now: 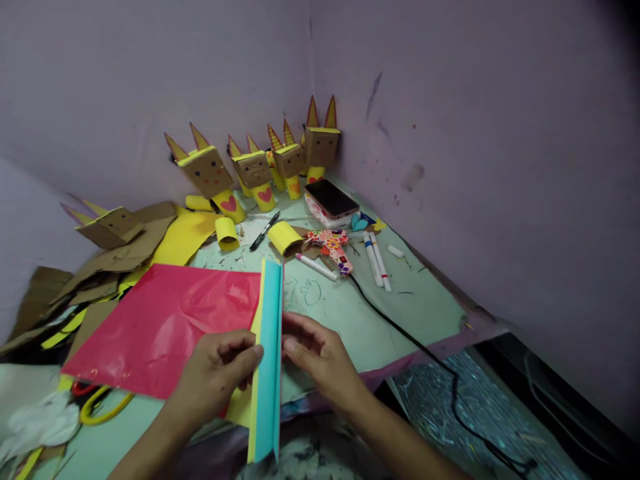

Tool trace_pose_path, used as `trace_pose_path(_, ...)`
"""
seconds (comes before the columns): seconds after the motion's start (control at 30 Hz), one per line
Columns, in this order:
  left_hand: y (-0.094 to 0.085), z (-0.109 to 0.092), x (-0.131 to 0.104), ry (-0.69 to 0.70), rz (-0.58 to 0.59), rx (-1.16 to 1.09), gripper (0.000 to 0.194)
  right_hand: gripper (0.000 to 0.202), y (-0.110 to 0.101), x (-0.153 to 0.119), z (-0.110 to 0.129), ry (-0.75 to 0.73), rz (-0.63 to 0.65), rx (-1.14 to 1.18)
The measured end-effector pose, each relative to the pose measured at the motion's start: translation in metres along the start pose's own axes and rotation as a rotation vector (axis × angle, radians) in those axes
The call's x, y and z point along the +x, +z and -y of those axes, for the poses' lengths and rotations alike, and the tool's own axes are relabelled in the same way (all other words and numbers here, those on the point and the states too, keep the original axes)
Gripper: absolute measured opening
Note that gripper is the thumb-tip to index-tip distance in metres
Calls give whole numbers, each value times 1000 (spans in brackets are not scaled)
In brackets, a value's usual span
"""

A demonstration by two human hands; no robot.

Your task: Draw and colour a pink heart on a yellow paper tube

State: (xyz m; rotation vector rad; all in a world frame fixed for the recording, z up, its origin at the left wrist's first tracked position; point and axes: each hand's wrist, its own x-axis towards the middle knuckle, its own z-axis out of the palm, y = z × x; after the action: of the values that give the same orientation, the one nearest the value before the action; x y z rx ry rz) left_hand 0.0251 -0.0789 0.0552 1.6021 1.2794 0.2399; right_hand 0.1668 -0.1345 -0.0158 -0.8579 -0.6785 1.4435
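Note:
A long narrow bundle of folded paper, turquoise with yellow along its left edge (270,360), stands nearly upright in the picture between my hands. My left hand (220,367) pinches its left side, thumb on the front and fingers curled behind. At its right edge, my right hand (320,357) has its thumb and curled fingers close against the paper; the fingertips are partly hidden. Beneath and to the left lies a glossy red sheet (170,327), with a piece of yellow paper (241,407) showing under the bundle.
Cardboard figures with pointed ears (205,172) stand along the wall. A phone (332,198), yellow paper tubes (285,238), markers (377,260) and a patterned glue gun (333,248) with a black cord lie behind my hands. Yellow-handled scissors (103,417) and cardboard scraps (120,253) are at left.

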Motion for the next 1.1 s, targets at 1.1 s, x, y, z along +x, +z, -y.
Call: trace_pose_path(1.1, 7, 14, 2, 81, -83, -60, 33, 41, 2, -1, -3, -26, -20, -13)
